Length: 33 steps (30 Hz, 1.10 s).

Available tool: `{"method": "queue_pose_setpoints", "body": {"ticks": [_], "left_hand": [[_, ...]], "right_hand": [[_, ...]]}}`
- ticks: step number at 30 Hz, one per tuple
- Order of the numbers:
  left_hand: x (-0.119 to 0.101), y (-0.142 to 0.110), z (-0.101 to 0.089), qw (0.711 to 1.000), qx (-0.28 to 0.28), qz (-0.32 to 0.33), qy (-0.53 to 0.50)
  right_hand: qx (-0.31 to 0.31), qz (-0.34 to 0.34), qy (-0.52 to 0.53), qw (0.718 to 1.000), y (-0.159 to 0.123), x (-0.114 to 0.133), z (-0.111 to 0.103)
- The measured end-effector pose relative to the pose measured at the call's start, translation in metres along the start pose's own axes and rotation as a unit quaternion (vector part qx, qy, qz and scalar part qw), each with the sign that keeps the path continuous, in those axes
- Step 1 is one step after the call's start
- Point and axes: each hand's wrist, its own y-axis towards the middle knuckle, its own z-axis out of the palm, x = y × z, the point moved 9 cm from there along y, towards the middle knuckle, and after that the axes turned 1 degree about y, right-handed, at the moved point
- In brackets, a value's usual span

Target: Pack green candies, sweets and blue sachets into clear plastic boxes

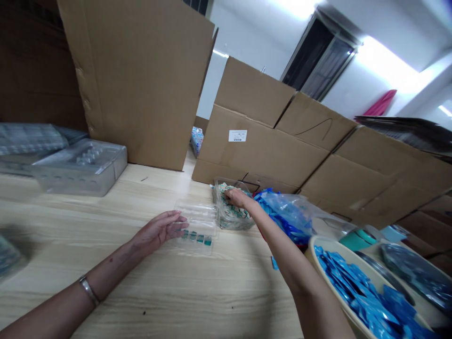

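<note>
Close by, a **pale wood table** under both arms. On the left wrist, a **metal bangle**. Then the **left hand**, open and flat, fingers spread a bit, fingertips just at the edge of a **clear plastic tray**. Nothing gripped in that hand. In the near part of the tray, a short row of **small teal pieces**, with clear room beside them.

Just past the tray, a **clear box** full of **mixed little pieces**, green and white. The **right hand** over the box, fingers dipped down into the pile. Fingertips hidden, so gripping or not, no way to tell.

By the look of it, a step of moving little pieces into tray spots, with the row only part done. Empty spots in the tray, and the right hand at the pile: a small piece needed from there, with a soft, careful pinch.

To the right, a **blue plastic bag**, full and shiny, and a **round cream basin** heaped with **blue packets**. One **lone blue packet** flat on the table. Off to the left, **stacked clear trays**. Far back, big **cardboard cartons** in a line, and a **dark window** up on a white wall.
</note>
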Motion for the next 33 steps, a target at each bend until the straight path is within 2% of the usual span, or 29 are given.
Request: {"method": "queue_pose_setpoints", "body": {"ticks": [4, 7, 8, 10, 12, 13, 17, 19, 21, 27, 30, 33], "left_hand": [[0.003, 0.003, -0.003, 1.000, 0.005, 0.004, -0.002], [0.003, 0.004, -0.004, 1.000, 0.011, 0.016, -0.009], [0.003, 0.004, -0.003, 1.000, 0.014, 0.022, -0.012], [0.000, 0.003, 0.000, 0.999, 0.027, 0.037, -0.020], [-0.002, 0.001, 0.006, 0.997, 0.047, 0.051, -0.023], [-0.003, 0.000, 0.008, 0.997, 0.056, 0.056, -0.022], [-0.002, -0.002, 0.011, 0.997, 0.054, 0.061, -0.011], [-0.003, -0.002, 0.011, 0.997, 0.046, 0.059, -0.008], [-0.005, -0.004, 0.013, 0.997, 0.044, 0.062, -0.007], [-0.010, -0.007, 0.015, 0.995, 0.046, 0.090, -0.001], [-0.009, -0.007, 0.013, 0.995, 0.045, 0.093, -0.001], [-0.008, -0.007, 0.013, 0.995, 0.042, 0.093, -0.004]], "right_hand": [[-0.044, 0.014, 0.046, 0.998, -0.013, -0.007, -0.005], [-0.096, 0.038, 0.109, 0.989, -0.026, -0.009, -0.021], [-0.124, 0.045, 0.172, 0.976, -0.032, -0.007, -0.029], [-0.166, 0.049, 0.342, 0.924, -0.046, 0.005, -0.043], [-0.159, 0.039, 0.484, 0.859, -0.059, 0.031, -0.048], [-0.138, 0.030, 0.518, 0.843, -0.064, 0.049, -0.049], [-0.044, 0.003, 0.558, 0.829, -0.073, 0.123, -0.040], [-0.020, -0.015, 0.554, 0.832, -0.070, 0.148, -0.034], [-0.017, -0.035, 0.528, 0.849, -0.063, 0.165, -0.030], [-0.066, -0.099, 0.305, 0.945, -0.060, 0.195, -0.038], [-0.078, -0.130, 0.229, 0.962, -0.067, 0.208, -0.043], [-0.087, -0.136, 0.203, 0.966, -0.069, 0.213, -0.043]]}}
